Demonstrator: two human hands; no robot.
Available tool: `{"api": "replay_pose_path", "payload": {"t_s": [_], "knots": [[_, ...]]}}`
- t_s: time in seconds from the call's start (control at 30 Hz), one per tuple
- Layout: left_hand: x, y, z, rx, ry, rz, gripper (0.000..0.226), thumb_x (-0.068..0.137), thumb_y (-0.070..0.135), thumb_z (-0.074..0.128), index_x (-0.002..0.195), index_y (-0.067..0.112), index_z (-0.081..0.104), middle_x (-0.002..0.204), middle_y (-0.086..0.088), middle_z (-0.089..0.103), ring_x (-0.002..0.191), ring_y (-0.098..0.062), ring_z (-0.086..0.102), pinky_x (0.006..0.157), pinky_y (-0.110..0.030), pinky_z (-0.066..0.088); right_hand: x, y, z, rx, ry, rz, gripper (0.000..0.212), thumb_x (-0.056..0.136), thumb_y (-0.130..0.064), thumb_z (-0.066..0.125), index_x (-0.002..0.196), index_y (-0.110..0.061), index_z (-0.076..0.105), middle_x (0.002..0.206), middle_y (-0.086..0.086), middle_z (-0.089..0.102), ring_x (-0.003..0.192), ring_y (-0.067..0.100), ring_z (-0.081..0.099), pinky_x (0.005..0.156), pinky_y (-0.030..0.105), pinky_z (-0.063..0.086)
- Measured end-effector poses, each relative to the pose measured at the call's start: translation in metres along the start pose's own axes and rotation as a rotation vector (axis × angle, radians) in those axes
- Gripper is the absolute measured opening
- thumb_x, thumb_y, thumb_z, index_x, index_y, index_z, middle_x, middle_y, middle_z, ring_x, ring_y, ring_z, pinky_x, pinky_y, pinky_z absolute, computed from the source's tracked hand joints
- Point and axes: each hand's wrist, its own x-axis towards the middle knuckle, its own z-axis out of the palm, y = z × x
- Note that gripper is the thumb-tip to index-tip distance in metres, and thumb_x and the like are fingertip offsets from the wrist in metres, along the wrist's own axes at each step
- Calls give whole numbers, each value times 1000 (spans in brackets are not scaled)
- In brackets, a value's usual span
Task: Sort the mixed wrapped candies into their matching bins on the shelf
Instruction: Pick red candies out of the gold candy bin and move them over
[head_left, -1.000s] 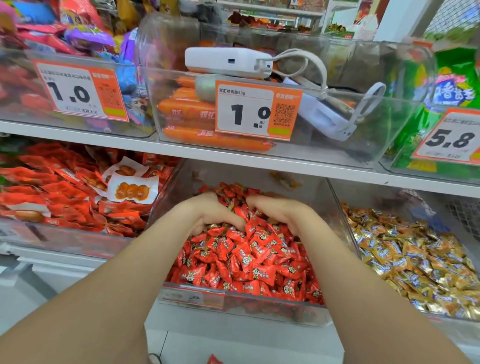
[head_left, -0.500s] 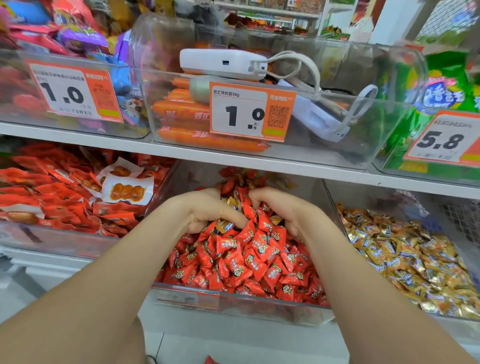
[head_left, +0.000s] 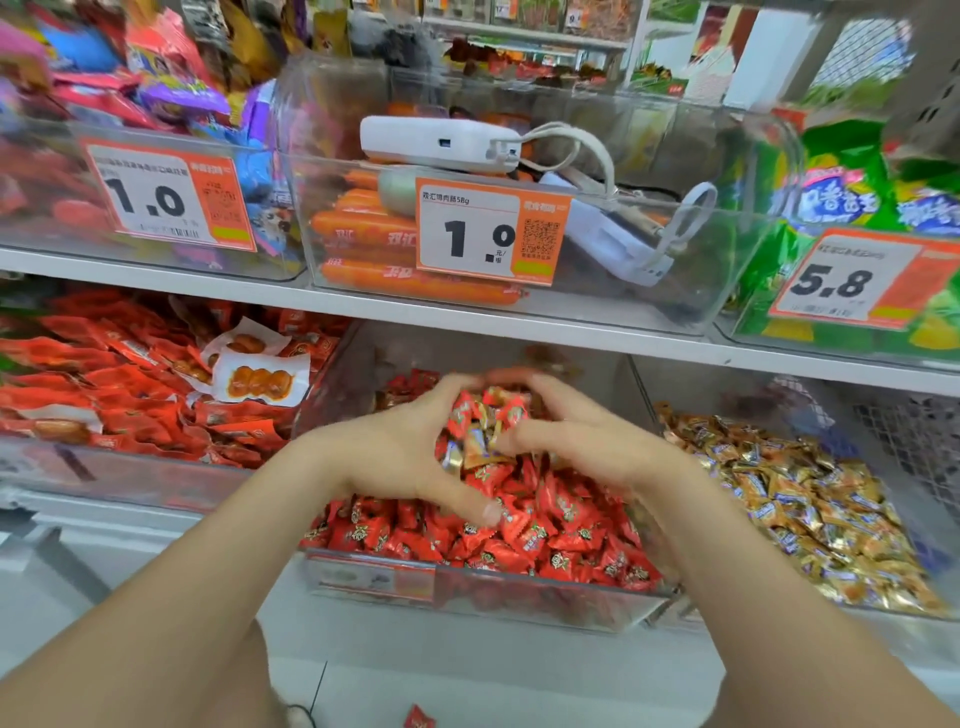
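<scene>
A clear middle bin (head_left: 519, 597) on the lower shelf is full of red wrapped candies (head_left: 545, 535). My left hand (head_left: 395, 447) and my right hand (head_left: 582, 431) cup a raised heap of candies (head_left: 485, 421) between them above that bin. The heap is mostly red with a few gold wrapped ones mixed in. Fingers of both hands curl round the heap from each side. To the right stands a bin of gold wrapped candies (head_left: 810, 509).
A bin of red snack packets (head_left: 114, 384) sits to the left. On the upper shelf are bins with sausages (head_left: 374, 234), a white power bank (head_left: 441, 143) with cable, and green bags (head_left: 841, 202). One red candy (head_left: 418, 719) lies on the floor.
Both hands have risen out of the red candy pile, lifting a scooped heap between them. Gold candies have come into sight in the heap.
</scene>
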Motion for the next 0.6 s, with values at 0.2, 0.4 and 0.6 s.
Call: {"api": "replay_pose_path", "payload": {"t_s": [0.2,0.4,0.6], "knots": [[-12,-14,11,345,-218,-18,130,75,80,74,159,46,-20,170,19,-9,160,-12,-2,130,-40,18,-35,25,32,-609,-10,-215,77,89,-60,65,153,-52,24,148,-8,35,142,15,40,119,46,37],[-8,-17,23,501,-256,-77,127,85,81,60,160,29,-28,171,8,-21,159,-23,-19,130,-50,11,-32,36,36,-912,-54,-220,85,94,-75,47,160,-39,8,159,6,20,144,36,36,115,56,37],[9,-21,31,656,-157,-211,120,92,75,55,160,21,-28,171,-3,-26,158,-34,-20,127,-62,7,3,53,39,-1257,23,-206,95,85,-79,28,159,-22,14,158,23,29,125,48,51,100,54,48]]}}
